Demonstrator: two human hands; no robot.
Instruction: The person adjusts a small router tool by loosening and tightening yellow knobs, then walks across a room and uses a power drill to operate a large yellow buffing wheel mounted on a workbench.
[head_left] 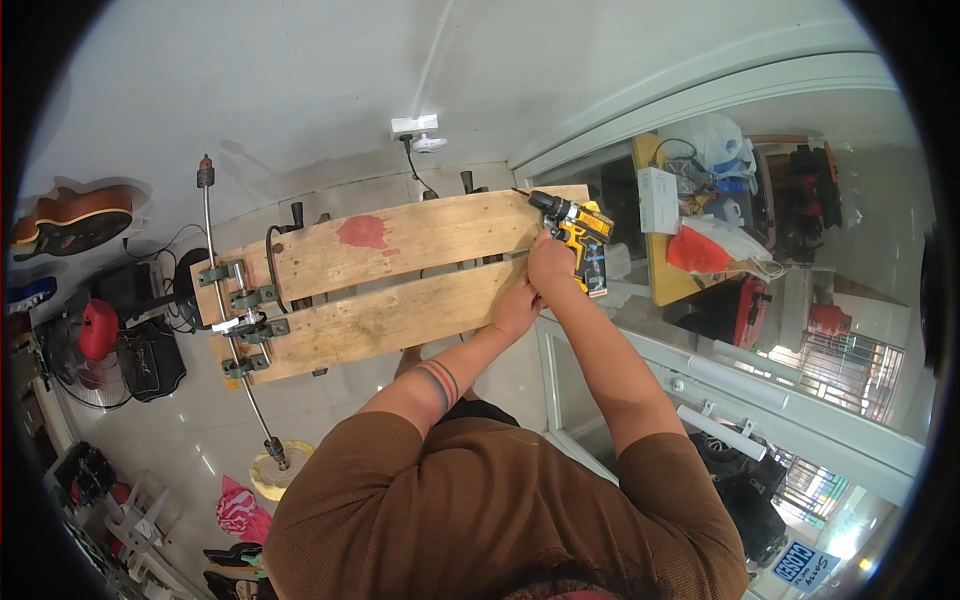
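A yellow and black cordless drill (575, 218) lies over the right end of the wooden workbench, its chuck and a thin dark bit pointing left. My right hand (553, 264) is closed around its grip. Close against the right hand is my left hand (516, 309), over the right end of the near plank; its fingers are mostly hidden there. A black and yellow box (597, 277) shows behind the drill. The bench top has a far plank (440, 228) with a red stain and a near plank (400, 322), a narrow gap between them.
At the bench's left end, a long metal rod (250, 402) with chucks at both ends runs through green bearing blocks (254, 297). A glass door (640, 320) stands on the right. An outlet (415, 125) with a plug is on the wall. A guitar (75, 218) is far left.
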